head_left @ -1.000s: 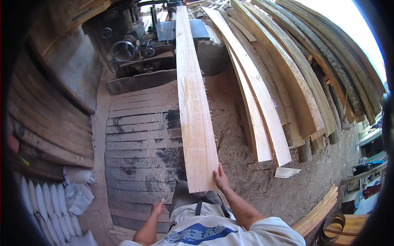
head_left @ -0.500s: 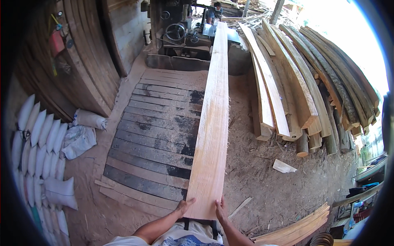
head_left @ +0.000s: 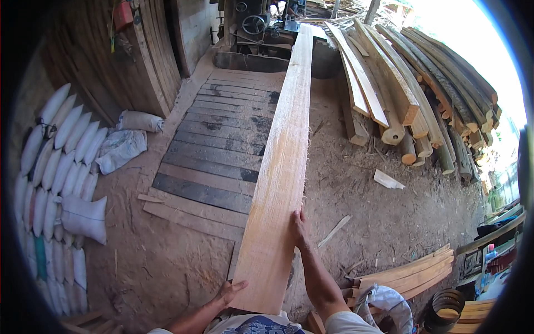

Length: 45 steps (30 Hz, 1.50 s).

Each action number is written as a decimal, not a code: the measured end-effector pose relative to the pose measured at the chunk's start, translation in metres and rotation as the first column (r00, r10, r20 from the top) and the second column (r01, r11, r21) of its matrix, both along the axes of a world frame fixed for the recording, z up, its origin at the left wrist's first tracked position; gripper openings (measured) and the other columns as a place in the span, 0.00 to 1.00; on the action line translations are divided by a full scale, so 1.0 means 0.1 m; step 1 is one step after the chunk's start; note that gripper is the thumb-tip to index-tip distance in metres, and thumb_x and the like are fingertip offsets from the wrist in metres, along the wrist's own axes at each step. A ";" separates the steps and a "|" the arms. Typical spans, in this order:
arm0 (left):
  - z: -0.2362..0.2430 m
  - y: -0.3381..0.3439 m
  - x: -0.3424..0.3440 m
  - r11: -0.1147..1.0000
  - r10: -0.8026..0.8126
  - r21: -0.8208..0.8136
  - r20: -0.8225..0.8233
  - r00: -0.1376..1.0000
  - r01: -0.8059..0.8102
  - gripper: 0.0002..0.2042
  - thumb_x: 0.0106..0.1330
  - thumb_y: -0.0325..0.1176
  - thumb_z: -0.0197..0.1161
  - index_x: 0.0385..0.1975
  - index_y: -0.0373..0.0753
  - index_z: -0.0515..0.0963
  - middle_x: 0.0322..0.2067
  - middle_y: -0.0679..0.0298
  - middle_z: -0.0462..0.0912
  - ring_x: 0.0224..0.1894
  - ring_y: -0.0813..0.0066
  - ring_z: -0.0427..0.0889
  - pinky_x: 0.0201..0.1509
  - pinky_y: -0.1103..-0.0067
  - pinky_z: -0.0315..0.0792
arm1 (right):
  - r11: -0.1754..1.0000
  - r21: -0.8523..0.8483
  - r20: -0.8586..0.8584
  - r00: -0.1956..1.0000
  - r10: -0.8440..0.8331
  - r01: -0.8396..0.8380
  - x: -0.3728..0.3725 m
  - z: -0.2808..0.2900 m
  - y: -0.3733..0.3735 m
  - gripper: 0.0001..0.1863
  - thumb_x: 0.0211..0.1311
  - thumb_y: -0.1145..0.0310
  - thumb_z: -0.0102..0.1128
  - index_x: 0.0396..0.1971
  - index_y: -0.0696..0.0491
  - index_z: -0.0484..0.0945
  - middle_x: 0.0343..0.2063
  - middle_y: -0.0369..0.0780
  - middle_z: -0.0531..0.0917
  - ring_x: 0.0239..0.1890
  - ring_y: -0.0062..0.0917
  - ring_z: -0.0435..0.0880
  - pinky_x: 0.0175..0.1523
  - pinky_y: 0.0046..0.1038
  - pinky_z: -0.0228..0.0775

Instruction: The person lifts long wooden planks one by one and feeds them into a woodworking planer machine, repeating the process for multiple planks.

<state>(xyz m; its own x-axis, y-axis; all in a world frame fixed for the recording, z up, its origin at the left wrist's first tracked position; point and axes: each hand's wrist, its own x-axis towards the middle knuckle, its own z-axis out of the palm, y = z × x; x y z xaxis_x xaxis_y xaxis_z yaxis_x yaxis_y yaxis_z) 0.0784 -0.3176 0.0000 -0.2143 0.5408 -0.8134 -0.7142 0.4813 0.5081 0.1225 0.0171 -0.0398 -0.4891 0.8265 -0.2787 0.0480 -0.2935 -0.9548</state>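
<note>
Pale wood plank (head_left: pixel 285 167) points toward machine (head_left: pixel 254 25), upper centre; left hand (head_left: pixel 228 292) grips lower-left edge, right hand (head_left: pixel 300 229) grips opposite edge higher, likely balancing length.

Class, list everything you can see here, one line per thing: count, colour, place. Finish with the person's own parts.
Long board: one, pale tan, centre
Machine with handwheel: one, dark, top centre
Slatted floor panel: one, dark grey, left of centre
Sacks: many, mostly white, left side
Small object: one, red, upper left
Timber pile: many pieces, brown, upper right
Thin boards: two, pale, upper right
Offcut: one, pale, ground at right
Narrow strip: one, pale, right of centre
Board stack: one, tan, lower right
Coiled band: one, dark, lower right
Shirt: one, white and blue, bottom edge
Left hand: one, bare, on board's left edge
Right hand: one, bare, on board's right edge
</note>
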 end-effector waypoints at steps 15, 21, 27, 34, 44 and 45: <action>-0.20 -1.88 1.24 0.978 -0.106 -0.201 -0.243 0.964 0.057 0.22 0.55 0.44 0.70 0.37 0.29 0.80 0.33 0.58 0.83 0.35 0.74 0.81 0.41 0.78 0.73 | 0.992 -0.065 0.036 0.993 0.114 -0.112 0.92 0.15 -1.76 0.31 0.71 0.61 0.45 0.68 0.56 0.49 0.65 0.39 0.61 0.65 0.23 0.59 0.66 0.23 0.50; 0.03 -1.46 0.84 0.990 -0.018 -0.143 -0.187 0.982 -0.009 0.24 0.52 0.46 0.72 0.37 0.29 0.80 0.33 0.58 0.83 0.35 0.73 0.82 0.41 0.76 0.74 | 0.987 -0.025 0.067 0.985 0.161 -0.160 0.58 0.12 -1.44 0.33 0.70 0.59 0.46 0.69 0.55 0.49 0.65 0.39 0.62 0.64 0.23 0.61 0.65 0.23 0.52; 0.11 -0.85 0.21 0.985 -0.012 -0.171 -0.160 0.987 -0.015 0.22 0.52 0.43 0.73 0.38 0.30 0.80 0.33 0.58 0.83 0.36 0.71 0.82 0.42 0.76 0.74 | 0.985 -0.079 0.051 0.986 0.160 -0.156 -0.01 -0.03 -0.87 0.33 0.70 0.59 0.47 0.69 0.54 0.49 0.64 0.39 0.63 0.63 0.23 0.61 0.65 0.23 0.52; -0.36 -0.03 -0.48 0.998 0.045 -0.024 -0.332 0.942 -0.056 0.25 0.50 0.51 0.72 0.33 0.30 0.83 0.31 0.59 0.84 0.34 0.74 0.81 0.41 0.78 0.73 | 0.986 -0.117 0.040 0.992 0.122 -0.117 -0.78 -0.04 0.12 0.33 0.70 0.59 0.47 0.69 0.53 0.49 0.64 0.39 0.63 0.63 0.24 0.62 0.64 0.23 0.53; -0.68 1.50 -1.64 0.998 0.069 0.030 -0.256 0.964 -0.063 0.24 0.51 0.47 0.73 0.38 0.31 0.81 0.35 0.58 0.84 0.37 0.72 0.82 0.43 0.77 0.74 | 0.979 -0.165 -0.022 0.993 0.116 -0.118 -2.01 0.03 1.76 0.33 0.69 0.59 0.48 0.69 0.52 0.49 0.64 0.39 0.63 0.62 0.24 0.63 0.64 0.23 0.54; -0.64 1.73 -1.80 0.995 0.092 0.064 -0.260 0.961 -0.078 0.25 0.51 0.47 0.73 0.40 0.31 0.80 0.35 0.58 0.84 0.37 0.72 0.82 0.43 0.77 0.74 | 0.977 -0.176 -0.029 0.993 0.117 -0.120 -2.14 0.02 1.96 0.33 0.69 0.59 0.48 0.69 0.52 0.49 0.64 0.39 0.63 0.62 0.25 0.63 0.64 0.23 0.54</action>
